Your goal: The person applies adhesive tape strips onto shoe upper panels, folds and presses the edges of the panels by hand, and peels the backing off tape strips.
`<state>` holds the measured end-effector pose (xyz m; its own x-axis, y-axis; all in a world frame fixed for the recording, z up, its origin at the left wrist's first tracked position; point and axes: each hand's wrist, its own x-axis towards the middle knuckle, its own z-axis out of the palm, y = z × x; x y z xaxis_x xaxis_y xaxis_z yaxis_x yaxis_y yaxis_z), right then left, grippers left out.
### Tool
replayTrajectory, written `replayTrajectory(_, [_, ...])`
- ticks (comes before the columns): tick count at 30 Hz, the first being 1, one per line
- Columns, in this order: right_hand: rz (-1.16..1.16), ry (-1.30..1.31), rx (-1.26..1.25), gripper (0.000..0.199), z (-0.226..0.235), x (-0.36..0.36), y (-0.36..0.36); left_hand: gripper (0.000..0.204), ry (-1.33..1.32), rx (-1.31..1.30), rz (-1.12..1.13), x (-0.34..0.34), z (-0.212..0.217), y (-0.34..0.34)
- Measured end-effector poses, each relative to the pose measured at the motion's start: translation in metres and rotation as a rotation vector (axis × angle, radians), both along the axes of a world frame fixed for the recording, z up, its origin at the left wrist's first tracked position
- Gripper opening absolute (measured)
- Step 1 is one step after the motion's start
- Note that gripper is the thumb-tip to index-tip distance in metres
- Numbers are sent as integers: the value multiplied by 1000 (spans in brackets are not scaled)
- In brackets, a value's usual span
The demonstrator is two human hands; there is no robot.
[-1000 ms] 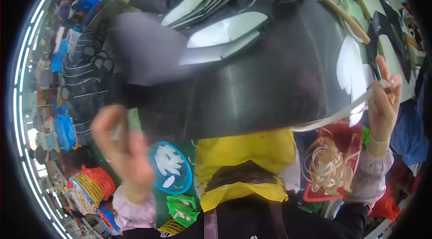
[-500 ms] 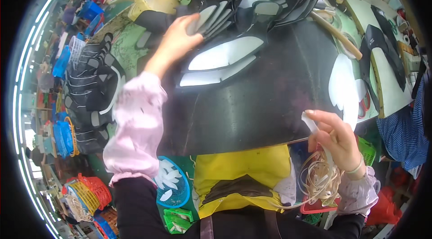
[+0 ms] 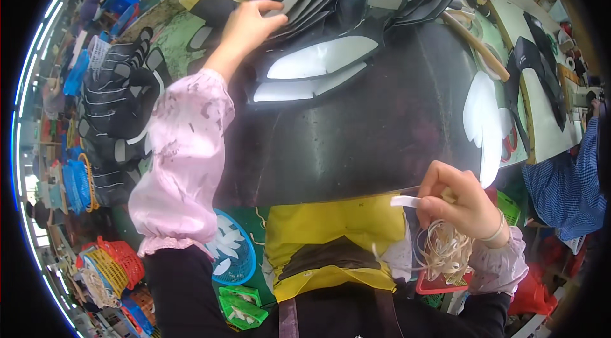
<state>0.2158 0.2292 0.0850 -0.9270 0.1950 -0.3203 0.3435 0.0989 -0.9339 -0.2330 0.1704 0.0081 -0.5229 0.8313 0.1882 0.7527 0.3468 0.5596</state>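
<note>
At the back of the dark work board (image 3: 356, 153), my left hand (image 3: 245, 29) reaches to a fanned stack of black cut pieces with grey patches (image 3: 305, 4). Its thumb and forefinger close on the edge of one black piece. My right hand (image 3: 461, 201) is above the front edge at the right, its fingers pinching a narrow white strip (image 3: 405, 201) whose free end points left. Below that hand lies a tangled coil of pale strip (image 3: 445, 252) over a red basket (image 3: 439, 285). Two black pieces with large white panels (image 3: 321, 58) rest mid-board.
White cut panels (image 3: 482, 121) lie at the board's right, near red-handled scissors (image 3: 510, 144) and a wooden-handled tool (image 3: 477, 45). Black pieces (image 3: 114, 102) pile up at the left. A blue basket (image 3: 245, 261) of white pieces and a green basket (image 3: 245, 306) stand below the front edge.
My right hand has come nearer the front edge, and the strip's end has swung from pointing up to pointing left. My left hand stays by the fanned stack. The view has shifted slightly.
</note>
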Motion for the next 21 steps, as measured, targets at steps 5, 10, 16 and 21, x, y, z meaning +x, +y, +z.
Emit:
replayTrajectory(5, [-108, 12, -94, 17, 13, 11, -10, 27, 427, 311, 96, 78, 81, -41])
replayTrajectory(10, [-190, 120, -147, 14, 25, 3, -19, 32, 231, 225, -398, 236, 36, -110])
replayTrajectory(16, [-139, -149, 206, 10, 1, -41, -37, 29, 85, 294, -480, 248, 2, -173])
replayTrajectory(21, [-27, 5, 307, 9, -24, -68, -60, 29, 94, 73, -244, 210, -10, -191])
